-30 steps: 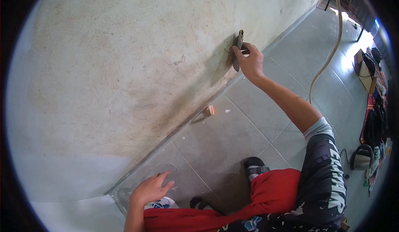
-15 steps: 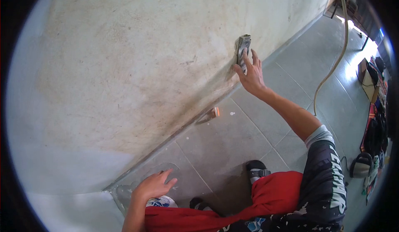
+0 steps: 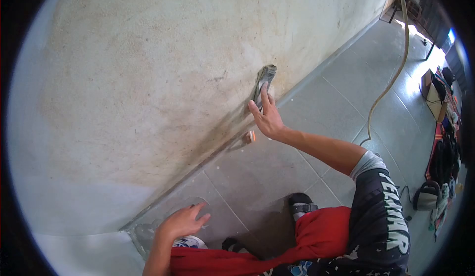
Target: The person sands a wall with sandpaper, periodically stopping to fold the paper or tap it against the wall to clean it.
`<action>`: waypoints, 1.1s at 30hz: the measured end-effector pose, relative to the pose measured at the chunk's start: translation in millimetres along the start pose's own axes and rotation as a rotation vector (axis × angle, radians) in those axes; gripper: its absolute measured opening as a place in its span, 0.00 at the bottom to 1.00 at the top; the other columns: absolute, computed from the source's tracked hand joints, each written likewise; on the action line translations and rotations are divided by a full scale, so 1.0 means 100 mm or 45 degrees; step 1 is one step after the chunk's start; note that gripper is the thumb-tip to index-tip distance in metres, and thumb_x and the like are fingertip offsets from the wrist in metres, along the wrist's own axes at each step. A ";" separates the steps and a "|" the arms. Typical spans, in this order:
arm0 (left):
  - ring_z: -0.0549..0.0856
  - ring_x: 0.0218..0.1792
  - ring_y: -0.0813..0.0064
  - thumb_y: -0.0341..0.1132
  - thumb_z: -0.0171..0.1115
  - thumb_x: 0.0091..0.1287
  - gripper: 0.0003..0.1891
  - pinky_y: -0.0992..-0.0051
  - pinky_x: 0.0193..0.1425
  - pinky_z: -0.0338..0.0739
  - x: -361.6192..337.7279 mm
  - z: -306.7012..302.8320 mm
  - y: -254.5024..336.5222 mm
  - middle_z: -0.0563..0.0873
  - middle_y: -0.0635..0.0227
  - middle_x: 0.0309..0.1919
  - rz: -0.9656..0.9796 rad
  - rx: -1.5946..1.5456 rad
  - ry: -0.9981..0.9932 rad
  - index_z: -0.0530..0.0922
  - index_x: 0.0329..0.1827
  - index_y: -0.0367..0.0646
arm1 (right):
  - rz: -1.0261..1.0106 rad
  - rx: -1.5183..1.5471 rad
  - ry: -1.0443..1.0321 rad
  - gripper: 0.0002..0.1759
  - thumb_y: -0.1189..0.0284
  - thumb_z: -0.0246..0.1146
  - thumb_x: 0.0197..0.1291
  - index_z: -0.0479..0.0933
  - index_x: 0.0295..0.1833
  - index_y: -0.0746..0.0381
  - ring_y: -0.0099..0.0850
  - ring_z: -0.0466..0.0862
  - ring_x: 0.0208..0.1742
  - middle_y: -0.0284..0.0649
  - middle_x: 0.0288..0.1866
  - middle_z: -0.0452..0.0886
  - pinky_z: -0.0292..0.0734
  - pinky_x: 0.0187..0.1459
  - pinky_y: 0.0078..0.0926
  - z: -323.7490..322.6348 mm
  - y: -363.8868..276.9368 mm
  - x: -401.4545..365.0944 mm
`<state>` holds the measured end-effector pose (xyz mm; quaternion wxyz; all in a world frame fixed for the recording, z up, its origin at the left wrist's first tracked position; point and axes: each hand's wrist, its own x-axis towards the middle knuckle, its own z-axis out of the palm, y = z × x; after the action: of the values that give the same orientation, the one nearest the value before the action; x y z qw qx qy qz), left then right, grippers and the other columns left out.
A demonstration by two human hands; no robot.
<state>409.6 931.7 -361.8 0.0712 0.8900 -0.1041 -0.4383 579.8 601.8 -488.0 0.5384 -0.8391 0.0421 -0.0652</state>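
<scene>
My right hand presses a grey, worn, block-like piece against the stained wall, low down near the floor edge. Its fingers lie over the lower part of the piece, with the top end showing above them. My left hand is empty, fingers apart, above my knee at the lower left. On the tiled floor by the foot of the wall, below my right hand, sits a small orange-and-white item.
A pale hose hangs down at the right and reaches the floor. Along the far right lie an open box, dark cloths and a rounded grey item. My sandalled foot rests on the tiles.
My right hand has moved down and to the left along the wall with the grey piece. My left hand has hardly moved.
</scene>
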 end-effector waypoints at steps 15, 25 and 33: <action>0.79 0.67 0.50 0.57 0.52 0.76 0.34 0.61 0.72 0.71 -0.09 0.05 -0.15 0.79 0.45 0.67 0.026 -0.018 0.020 0.68 0.77 0.42 | -0.080 -0.081 -0.015 0.49 0.44 0.49 0.76 0.33 0.85 0.60 0.66 0.40 0.84 0.71 0.83 0.37 0.45 0.81 0.53 -0.10 0.02 0.06; 0.75 0.71 0.48 0.57 0.51 0.76 0.35 0.61 0.75 0.68 -0.15 -0.03 -0.05 0.75 0.45 0.70 -0.038 -0.032 -0.017 0.67 0.76 0.39 | 0.039 -0.182 -0.203 0.57 0.33 0.44 0.71 0.30 0.85 0.61 0.70 0.35 0.83 0.71 0.83 0.29 0.39 0.81 0.57 -0.24 -0.11 0.05; 0.76 0.70 0.48 0.56 0.51 0.76 0.34 0.61 0.74 0.68 -0.21 0.02 -0.14 0.76 0.45 0.69 -0.010 -0.083 0.029 0.67 0.77 0.41 | -0.009 -0.118 -0.160 0.58 0.34 0.45 0.71 0.26 0.84 0.62 0.70 0.37 0.83 0.72 0.83 0.30 0.39 0.81 0.56 -0.13 -0.04 0.07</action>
<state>397.7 950.0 -349.7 0.0996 0.8925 -0.0853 -0.4315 584.5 590.6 -478.2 0.5003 -0.8657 0.0084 -0.0123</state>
